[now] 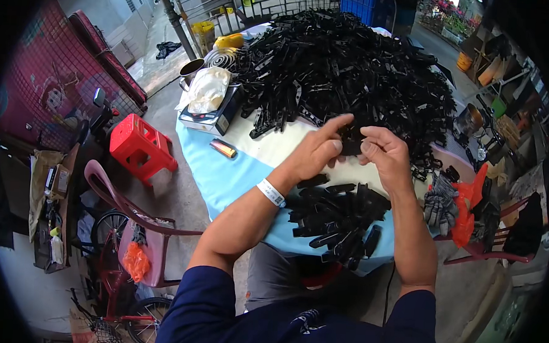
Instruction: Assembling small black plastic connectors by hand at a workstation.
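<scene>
Blue table (225,178), two hands, one black clip (351,148)

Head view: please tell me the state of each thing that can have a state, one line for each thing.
left hand: raised over the table, pinching the black plastic piece
right hand: raised, gripping the same piece from the other side
black plastic piece: held between both hands, off the table
big pile of black pieces: heaped loosely at the far side
small pile of black pieces: lying near the table's front edge
red stool: tipped over
grey gloves: lying unworn
</scene>
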